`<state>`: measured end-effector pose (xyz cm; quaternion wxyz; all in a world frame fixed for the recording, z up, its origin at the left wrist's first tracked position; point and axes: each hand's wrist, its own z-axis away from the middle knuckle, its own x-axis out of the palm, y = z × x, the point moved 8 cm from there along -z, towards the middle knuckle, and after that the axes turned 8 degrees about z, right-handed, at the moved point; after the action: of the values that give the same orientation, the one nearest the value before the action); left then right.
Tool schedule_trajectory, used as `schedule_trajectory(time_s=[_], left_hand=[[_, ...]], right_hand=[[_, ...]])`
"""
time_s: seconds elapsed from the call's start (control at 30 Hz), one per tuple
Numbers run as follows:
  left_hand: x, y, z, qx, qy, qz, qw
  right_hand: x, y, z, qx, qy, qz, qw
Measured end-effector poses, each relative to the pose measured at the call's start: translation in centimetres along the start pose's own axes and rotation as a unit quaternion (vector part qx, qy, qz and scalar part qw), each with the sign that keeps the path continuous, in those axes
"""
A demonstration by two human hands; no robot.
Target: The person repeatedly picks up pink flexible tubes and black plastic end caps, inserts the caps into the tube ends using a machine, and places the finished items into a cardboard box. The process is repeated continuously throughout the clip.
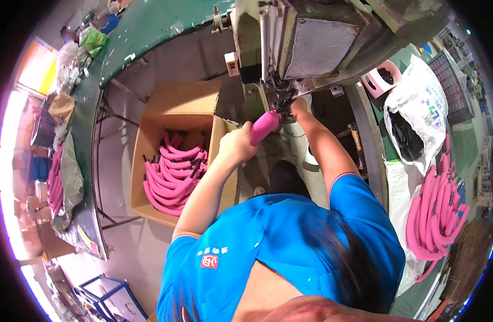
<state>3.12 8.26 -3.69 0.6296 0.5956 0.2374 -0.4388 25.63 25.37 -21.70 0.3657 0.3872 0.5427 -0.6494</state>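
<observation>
My left hand (238,144) is closed around a pink foam-covered tube (264,127). The tube's far end, with a dark fitting, meets the metal head of a machine (283,91). My right hand (298,106) reaches up beside that machine head, close to the tube's far end. Its fingers are mostly hidden there, so what they touch does not show. Left of my left arm, an open cardboard box (140,161) holds several curved pink tubes (174,180) with black ends.
The machine's large body (321,45) stands over the work spot. At right, a bench carries more pink tubes (437,209), a white sack (418,102) and a pink container of small dark parts (382,77). A green table (150,27) stretches across the far left.
</observation>
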Motion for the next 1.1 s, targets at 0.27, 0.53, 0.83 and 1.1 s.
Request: schedule_trajectory(time_s=[0.27,0.53,0.83,1.1], left_hand=[[0.0,-0.2,-0.4,0.017,-0.007,0.004,1.000],[-0.3,0.4,-0.3,0.034,-0.011,-0.009,0.999],[-2.1,1.2,0.7,0.088,-0.023,0.080,0.993],[-2.3,-1.5,8.4,0.070,-0.027,0.177,0.981]], right_hand=[[-4.1,-0.3,0.6,-0.010,0.139,0.036,0.990],[-7.6,0.1,3.5,-0.003,0.104,-0.275,0.956],[-11.2,-3.8,8.9,-0.029,-0.109,-0.497,0.860],[-13.9,-7.9,13.0,-0.149,-0.049,-0.477,0.864]])
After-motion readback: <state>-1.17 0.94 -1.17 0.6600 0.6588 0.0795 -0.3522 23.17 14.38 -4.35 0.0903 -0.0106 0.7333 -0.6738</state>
